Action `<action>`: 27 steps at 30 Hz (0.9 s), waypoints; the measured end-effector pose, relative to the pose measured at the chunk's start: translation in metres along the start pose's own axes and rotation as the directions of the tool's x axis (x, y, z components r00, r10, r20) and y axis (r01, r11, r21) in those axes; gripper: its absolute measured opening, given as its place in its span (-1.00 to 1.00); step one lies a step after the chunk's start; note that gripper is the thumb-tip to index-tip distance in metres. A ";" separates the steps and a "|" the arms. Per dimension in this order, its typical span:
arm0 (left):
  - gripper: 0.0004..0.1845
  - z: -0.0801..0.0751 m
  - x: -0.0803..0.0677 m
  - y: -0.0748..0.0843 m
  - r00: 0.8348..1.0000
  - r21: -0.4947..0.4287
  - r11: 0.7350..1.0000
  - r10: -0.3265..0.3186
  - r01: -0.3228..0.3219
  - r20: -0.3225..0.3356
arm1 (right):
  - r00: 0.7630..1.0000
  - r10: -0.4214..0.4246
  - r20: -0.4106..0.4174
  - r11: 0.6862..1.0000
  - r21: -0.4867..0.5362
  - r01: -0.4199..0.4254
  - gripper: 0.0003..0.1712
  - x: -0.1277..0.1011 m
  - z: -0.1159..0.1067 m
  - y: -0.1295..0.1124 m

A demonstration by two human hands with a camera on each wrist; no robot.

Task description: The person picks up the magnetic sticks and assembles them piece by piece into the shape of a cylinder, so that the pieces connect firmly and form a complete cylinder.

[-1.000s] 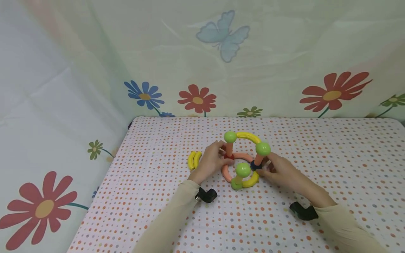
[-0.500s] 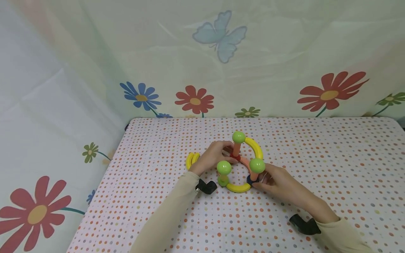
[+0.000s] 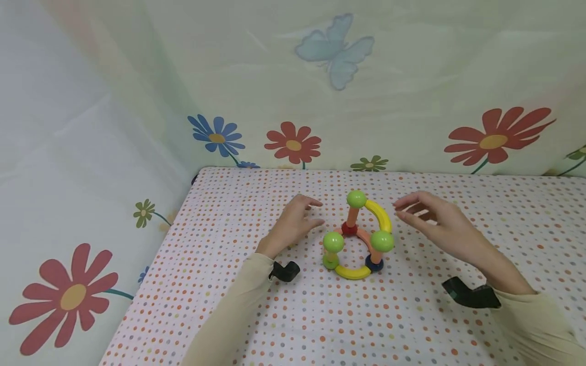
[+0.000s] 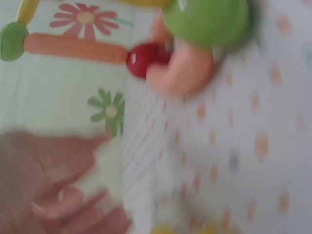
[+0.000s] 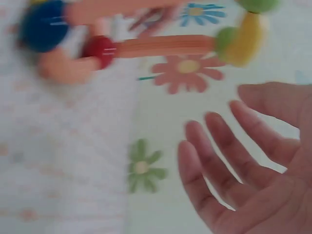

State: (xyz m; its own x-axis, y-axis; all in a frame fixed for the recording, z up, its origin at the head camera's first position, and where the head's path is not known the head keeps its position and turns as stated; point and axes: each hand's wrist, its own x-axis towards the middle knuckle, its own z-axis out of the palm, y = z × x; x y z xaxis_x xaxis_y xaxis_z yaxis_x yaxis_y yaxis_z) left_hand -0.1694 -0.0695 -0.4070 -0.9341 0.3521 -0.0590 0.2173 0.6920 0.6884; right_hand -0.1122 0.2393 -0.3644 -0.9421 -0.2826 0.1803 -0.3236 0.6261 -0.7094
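Note:
A ball-and-stick toy frame stands on the table between my two hands. Its base ring joins a red ball (image 3: 350,229), a dark blue ball (image 3: 374,263) and a green ball (image 3: 330,261) by curved orange and yellow sticks. Upright sticks rise from these to light green balls (image 3: 356,199). At the top, a yellow curved stick (image 3: 380,215) links the far and right green balls. My left hand (image 3: 290,223) hovers left of the frame, apart from it, fingers loosely bent around nothing. To the right, my right hand (image 3: 441,223) is also apart, its fingers spread in the right wrist view.
Blurred yellow pieces (image 4: 168,229) peek in at the bottom of the left wrist view; in the head view my left hand covers their spot. A dotted cloth (image 3: 320,325) covers the table. Behind it hangs a flower-printed curtain (image 3: 393,101).
The frame has turned on the table, its green-based post swinging leftward. Both hands have let go of it: the left drew away to the left, the right up and to the right.

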 end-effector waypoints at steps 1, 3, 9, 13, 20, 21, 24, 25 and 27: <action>-0.57 -0.003 -0.003 0.000 0.999 0.052 0.998 -0.029 0.031 -0.029 | 1.000 -0.012 -0.029 1.000 0.014 0.012 -0.73 0.003 -0.005 -0.003; -0.61 -0.008 -0.008 0.000 0.994 0.128 0.987 -0.085 0.093 -0.066 | 0.998 -0.022 -0.063 0.999 0.042 0.025 -0.70 0.010 -0.012 -0.009; -0.64 -0.012 -0.020 -0.002 0.988 0.193 0.969 -0.155 0.154 -0.008 | 0.990 -0.141 -0.013 0.987 0.078 0.142 -0.61 0.034 -0.013 -0.032; -0.62 -0.008 -0.027 -0.003 0.990 0.199 0.971 -0.138 0.130 0.029 | 0.975 -0.210 0.067 0.972 0.117 0.201 -0.56 0.049 -0.003 -0.042; -0.73 0.001 -0.034 -0.003 0.993 0.283 0.953 -0.116 0.106 0.018 | 0.964 -0.212 0.157 0.973 0.125 0.194 -0.54 0.060 0.016 -0.044; -0.76 0.001 -0.034 -0.003 0.993 0.281 0.954 -0.115 0.107 0.012 | 0.966 -0.207 0.158 0.975 0.115 0.190 -0.55 0.060 0.017 -0.044; -0.81 0.002 -0.030 -0.004 0.995 0.239 0.966 -0.099 0.096 0.001 | 0.970 -0.190 0.150 0.980 0.092 0.178 -0.57 0.059 0.018 -0.042; -0.80 0.001 -0.028 -0.003 0.996 0.220 0.971 -0.090 0.088 0.000 | 0.971 -0.188 0.147 0.980 0.090 0.176 -0.58 0.059 0.019 -0.041; -0.77 -0.001 -0.023 0.000 0.996 0.154 0.985 -0.084 0.082 0.005 | 0.972 -0.189 0.139 0.980 0.091 0.177 -0.58 0.059 0.019 -0.040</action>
State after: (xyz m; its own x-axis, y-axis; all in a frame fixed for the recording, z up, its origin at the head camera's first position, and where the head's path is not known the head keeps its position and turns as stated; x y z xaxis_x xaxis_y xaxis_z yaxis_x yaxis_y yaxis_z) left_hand -0.1480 -0.0784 -0.4048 -0.9476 0.2960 -0.1202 0.1809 0.8071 0.5620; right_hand -0.1532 0.1841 -0.3382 -0.8424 -0.4944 0.2144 -0.4762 0.4970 -0.7254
